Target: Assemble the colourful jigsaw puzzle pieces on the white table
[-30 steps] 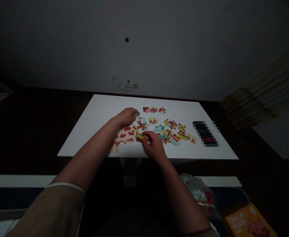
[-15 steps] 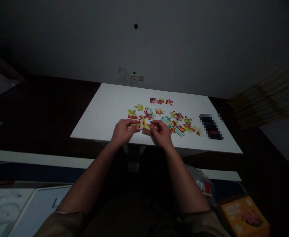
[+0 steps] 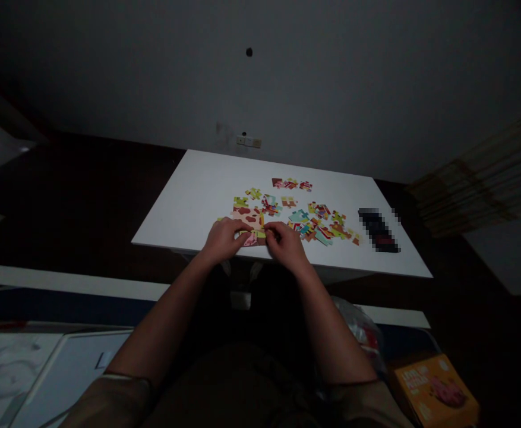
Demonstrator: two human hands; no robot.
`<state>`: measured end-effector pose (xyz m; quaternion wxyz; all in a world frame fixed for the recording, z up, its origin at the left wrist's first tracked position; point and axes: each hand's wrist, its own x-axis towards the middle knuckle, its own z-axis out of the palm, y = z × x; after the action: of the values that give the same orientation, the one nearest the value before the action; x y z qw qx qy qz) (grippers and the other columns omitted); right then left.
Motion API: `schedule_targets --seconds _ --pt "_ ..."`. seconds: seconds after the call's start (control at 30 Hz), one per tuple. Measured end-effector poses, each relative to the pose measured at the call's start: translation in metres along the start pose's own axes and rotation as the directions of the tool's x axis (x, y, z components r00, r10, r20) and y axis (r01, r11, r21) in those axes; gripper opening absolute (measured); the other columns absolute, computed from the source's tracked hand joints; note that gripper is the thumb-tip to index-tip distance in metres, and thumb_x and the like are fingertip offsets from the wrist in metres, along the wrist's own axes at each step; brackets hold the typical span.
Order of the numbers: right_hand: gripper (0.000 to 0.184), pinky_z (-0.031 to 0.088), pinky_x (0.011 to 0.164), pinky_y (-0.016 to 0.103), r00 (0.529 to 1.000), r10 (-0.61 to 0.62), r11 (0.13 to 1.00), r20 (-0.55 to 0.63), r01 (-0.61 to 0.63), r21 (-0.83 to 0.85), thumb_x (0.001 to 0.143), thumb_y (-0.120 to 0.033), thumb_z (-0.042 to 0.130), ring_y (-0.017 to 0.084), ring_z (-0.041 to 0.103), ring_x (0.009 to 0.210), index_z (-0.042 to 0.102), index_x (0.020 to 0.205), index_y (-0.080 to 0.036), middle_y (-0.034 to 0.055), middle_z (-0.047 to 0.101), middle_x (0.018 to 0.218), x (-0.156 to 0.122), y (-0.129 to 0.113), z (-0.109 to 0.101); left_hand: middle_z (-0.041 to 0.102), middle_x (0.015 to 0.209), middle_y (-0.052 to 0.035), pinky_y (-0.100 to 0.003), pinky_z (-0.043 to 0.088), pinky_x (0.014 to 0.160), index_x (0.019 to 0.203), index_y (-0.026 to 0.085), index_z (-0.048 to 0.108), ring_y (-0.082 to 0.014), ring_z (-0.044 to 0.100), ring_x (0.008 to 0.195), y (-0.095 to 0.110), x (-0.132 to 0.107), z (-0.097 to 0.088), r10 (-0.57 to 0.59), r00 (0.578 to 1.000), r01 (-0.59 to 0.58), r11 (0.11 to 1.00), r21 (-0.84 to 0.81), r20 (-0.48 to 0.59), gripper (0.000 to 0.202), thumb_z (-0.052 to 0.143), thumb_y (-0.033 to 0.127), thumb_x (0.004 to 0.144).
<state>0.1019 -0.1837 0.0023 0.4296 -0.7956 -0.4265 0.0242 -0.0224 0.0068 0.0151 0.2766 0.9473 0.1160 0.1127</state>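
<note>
Both my hands rest at the near edge of a white table (image 3: pixel 198 184). My left hand (image 3: pixel 222 238) has its fingers curled down on a joined patch of puzzle pieces (image 3: pixel 249 217) with pink and brown blotches. My right hand (image 3: pixel 287 244) pinches a small yellow-green puzzle piece (image 3: pixel 262 233) against that patch, and the two hands' fingertips almost touch. Several loose colourful puzzle pieces (image 3: pixel 318 223) lie scattered to the right and beyond the hands.
A dark blurred-out flat object (image 3: pixel 378 229) lies at the table's right side. An orange puzzle box (image 3: pixel 433 395) sits on the floor at bottom right, beside a crumpled plastic bag (image 3: pixel 360 333). White boards (image 3: pixel 37 380) lie at bottom left. The room is dim.
My left hand drew back from the far pieces to the near edge beside my right hand. Both hands now press together at the joined patch. The camera view shifted slightly.
</note>
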Motion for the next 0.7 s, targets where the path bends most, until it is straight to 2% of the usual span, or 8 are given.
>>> schedule_targets --seconds 0.13,0.3,0.43,0.6,0.7 --pt "0.025 0.058 0.093 0.046 0.997 -0.074 0.997 0.032 0.074 -0.002 0.092 -0.023 0.058 0.028 0.071 0.102 0.076 0.108 -0.03 0.008 0.075 0.105 -0.0025 -0.0021 -0.0002 0.078 0.117 -0.0049 -0.044 0.046 0.101 0.118 0.027 0.08 -0.0279 0.065 0.111 -0.0001 -0.0025 0.0004 0.039 0.999 -0.039 0.998 0.04 0.012 0.031 0.059 0.04 0.098" --pt "0.021 0.053 0.1 0.049 0.998 -0.048 0.998 0.051 0.05 -0.032 0.089 -0.022 0.066 0.03 0.067 0.105 0.078 0.103 -0.032 0.0073 0.074 0.104 -0.0018 -0.006 0.0 0.077 0.117 -0.0046 -0.045 0.046 0.099 0.116 0.031 0.08 -0.0301 0.063 0.111 0.0011 -0.0049 0.0021 0.057 0.998 -0.057 0.994 0.095 0.002 0.029 0.058 0.04 0.099" --pt "0.021 0.052 0.101 0.051 0.996 -0.07 0.996 0.056 0.073 -0.052 0.09 -0.022 0.066 0.031 0.065 0.107 0.078 0.104 -0.031 0.0085 0.073 0.107 -0.0032 -0.0073 -0.0003 0.075 0.112 -0.0061 -0.046 0.048 0.095 0.11 0.034 0.082 -0.0304 0.065 0.108 -0.0015 -0.0048 0.0043 0.089 0.996 -0.087 0.989 0.115 -0.013 0.027 0.059 0.04 0.098" --pt "0.02 0.05 0.105 0.055 0.995 -0.071 0.989 0.075 0.08 -0.127 0.09 -0.024 0.065 0.033 0.062 0.113 0.077 0.103 -0.032 0.0086 0.073 0.108 -0.0057 -0.0043 0.0033 0.075 0.112 -0.0053 -0.049 0.049 0.098 0.111 0.039 0.083 -0.0307 0.066 0.109 -0.0019 -0.0053 0.0044 0.096 0.995 -0.096 0.99 0.104 -0.001 0.029 0.056 0.042 0.099" --pt "0.016 0.05 0.106 0.057 0.997 -0.058 0.991 0.052 0.064 -0.117 0.089 -0.027 0.065 0.034 0.062 0.115 0.076 0.099 -0.033 0.008 0.074 0.108 -0.0013 -0.0081 0.003 0.075 0.114 -0.0036 -0.05 0.049 0.101 0.111 0.042 0.082 -0.0305 0.066 0.112 -0.0004 -0.005 0.0043 0.061 0.998 -0.063 0.992 0.112 0.02 0.029 0.055 0.043 0.099"
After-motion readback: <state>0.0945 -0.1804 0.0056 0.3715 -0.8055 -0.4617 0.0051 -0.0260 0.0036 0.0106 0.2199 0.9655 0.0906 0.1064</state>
